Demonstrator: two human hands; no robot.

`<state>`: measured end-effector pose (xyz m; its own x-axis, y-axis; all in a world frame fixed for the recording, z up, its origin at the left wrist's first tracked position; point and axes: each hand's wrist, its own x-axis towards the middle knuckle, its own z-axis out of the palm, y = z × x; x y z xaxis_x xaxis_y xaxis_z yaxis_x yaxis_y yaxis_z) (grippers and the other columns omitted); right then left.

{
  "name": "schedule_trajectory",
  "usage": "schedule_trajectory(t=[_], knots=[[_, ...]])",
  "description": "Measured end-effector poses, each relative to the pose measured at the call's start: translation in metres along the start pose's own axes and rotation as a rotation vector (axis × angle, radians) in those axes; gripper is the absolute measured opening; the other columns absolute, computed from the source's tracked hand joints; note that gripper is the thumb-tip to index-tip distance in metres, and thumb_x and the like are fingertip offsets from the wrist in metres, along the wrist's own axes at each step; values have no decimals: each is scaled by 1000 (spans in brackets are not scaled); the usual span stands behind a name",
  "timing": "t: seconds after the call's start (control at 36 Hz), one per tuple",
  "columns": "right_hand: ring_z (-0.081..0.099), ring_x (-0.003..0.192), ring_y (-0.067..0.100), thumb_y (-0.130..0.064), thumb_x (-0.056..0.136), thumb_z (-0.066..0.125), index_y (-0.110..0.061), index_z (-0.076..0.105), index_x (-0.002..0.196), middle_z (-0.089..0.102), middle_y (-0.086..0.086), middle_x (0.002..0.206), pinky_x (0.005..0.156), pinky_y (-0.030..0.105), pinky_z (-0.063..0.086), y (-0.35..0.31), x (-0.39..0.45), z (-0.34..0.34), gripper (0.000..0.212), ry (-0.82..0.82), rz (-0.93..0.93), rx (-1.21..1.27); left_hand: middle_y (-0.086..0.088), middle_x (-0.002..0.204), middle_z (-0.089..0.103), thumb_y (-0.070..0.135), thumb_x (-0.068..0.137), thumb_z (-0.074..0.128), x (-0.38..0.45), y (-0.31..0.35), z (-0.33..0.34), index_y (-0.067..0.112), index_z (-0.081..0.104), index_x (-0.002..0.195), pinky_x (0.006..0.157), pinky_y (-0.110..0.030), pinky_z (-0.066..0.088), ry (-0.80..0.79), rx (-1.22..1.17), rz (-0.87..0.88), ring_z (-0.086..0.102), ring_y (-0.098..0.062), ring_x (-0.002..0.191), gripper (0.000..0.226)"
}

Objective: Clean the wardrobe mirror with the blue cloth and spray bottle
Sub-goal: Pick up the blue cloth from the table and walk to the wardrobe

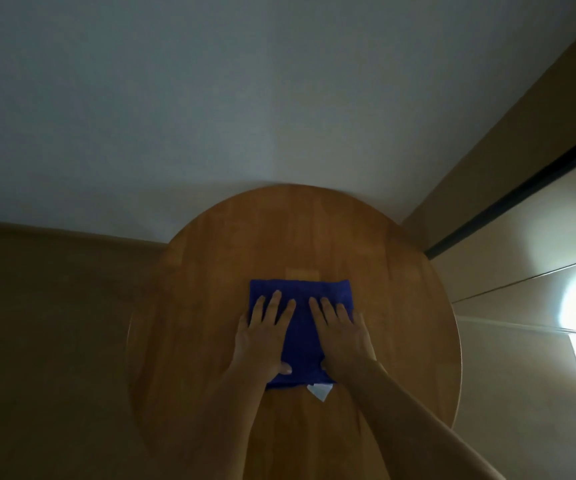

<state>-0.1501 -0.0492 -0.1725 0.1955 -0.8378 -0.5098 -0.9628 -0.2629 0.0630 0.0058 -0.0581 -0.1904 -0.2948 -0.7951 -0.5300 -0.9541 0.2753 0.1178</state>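
1. Blue cloth point(302, 323): folded into a rectangle and lying flat on the round wooden table point(401, 271), toward the near half of the top. A small white tag point(320, 391) juts from its near edge.
2. Left hand point(262, 336): palm down on the left part of the cloth, fingers straight and slightly spread, thumb tip resting near the cloth's near edge. It presses rather than grips; nothing is pinched.
3. Right hand point(342, 336): mirrors the left on the right part of the cloth, fingers straight and held fairly close together, flat against the fabric. The outer fingers reach the cloth's right edge.
4. Purpose of the hold, as judged: two flat palms side by side suit smoothing or flattening a fold, so that the cloth presents an even pad for wiping.
5. Table position: its far rim stands close against the pale wall point(245, 98); a tan floor point(37, 323) lies to the left.
6. Sliding door panels point(522, 244), with a dark track, run along the right; a bright glare falls on them. Whether any is the wardrobe mirror cannot be told.
7. Spray bottle: not in view.
8. Task stage, as judged: preparatory or closing; nothing here shows which.
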Motion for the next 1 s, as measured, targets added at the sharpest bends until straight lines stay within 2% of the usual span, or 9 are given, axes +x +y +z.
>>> schedule_trajectory(t=[0.22, 0.36, 0.42, 0.5, 0.61, 0.72, 0.83, 0.89, 1.0], knots=[[48, 110, 23, -42, 85, 56, -10, 21, 146, 49, 7, 125, 100, 38, 28, -2, -11, 5, 77, 77, -108, -60, 0, 152, 17, 41, 85, 60, -18, 5, -1, 29, 24, 142, 113, -47, 11, 119, 53, 68, 16, -26, 137, 69], [52, 94, 19, -44, 84, 53, -22, 51, 105, 58, 0, 101, 87, 35, 27, -6, -22, -20, 31, 38, -172, -60, 3, 140, 38, 38, 86, 57, -32, 7, -15, 23, 39, 135, 114, -41, 4, 141, 54, 116, 24, -20, 134, 54], [52, 99, 19, -38, 86, 52, -23, 54, 104, 58, -2, 103, 87, 33, 27, -8, -25, -37, 24, 28, -186, -27, 2, 140, 39, 42, 84, 55, -43, 5, -26, 22, 36, 136, 115, -40, 6, 124, 6, 120, 24, -20, 134, 59], [52, 108, 21, -23, 91, 51, -18, 51, 115, 55, 2, 116, 95, 34, 34, -15, -31, -64, 25, -13, -221, 7, 1, 128, 52, 44, 82, 55, -66, 3, -45, 23, 35, 132, 110, -38, 20, 103, -117, 68, 43, -20, 122, 57], [53, 102, 22, -19, 92, 53, -15, 48, 117, 51, 7, 116, 79, 31, 37, -34, -47, -101, 26, -34, -305, -31, 0, 107, 60, 37, 84, 56, -104, -2, -76, 20, 37, 118, 69, -30, 47, 146, -197, -6, 60, -18, 88, 43], [53, 92, 20, -34, 88, 58, -16, 47, 120, 52, 5, 113, 80, 32, 39, -52, -69, -133, 38, 28, -391, -133, 1, 117, 56, 35, 87, 56, -145, -12, -100, 20, 34, 126, 75, -25, 45, 258, -226, -27, 58, -16, 97, 48], [40, 125, 25, -58, 75, 67, -19, 31, 140, 41, 3, 136, 108, 44, 26, -77, -87, -160, 84, 92, -450, -55, 2, 124, 54, 34, 84, 61, -187, -23, -121, 22, 33, 130, 79, -28, 47, 369, -258, -94, 56, -17, 104, 55], [31, 134, 23, -52, 79, 65, -21, 25, 145, 34, 1, 145, 113, 46, 19, -96, -96, -177, 83, 140, -489, -7, 4, 123, 55, 36, 83, 62, -209, -31, -128, 24, 31, 132, 74, -25, 45, 437, -277, -162, 58, -16, 102, 59], [55, 104, 23, -13, 86, 56, -23, 43, 128, 57, 4, 119, 77, 34, 47, -144, -116, -213, 45, 177, -550, 132, 4, 115, 58, 35, 81, 64, -255, -57, -134, 25, 36, 119, 72, -24, 45, 549, -327, -309, 59, -15, 94, 49]])
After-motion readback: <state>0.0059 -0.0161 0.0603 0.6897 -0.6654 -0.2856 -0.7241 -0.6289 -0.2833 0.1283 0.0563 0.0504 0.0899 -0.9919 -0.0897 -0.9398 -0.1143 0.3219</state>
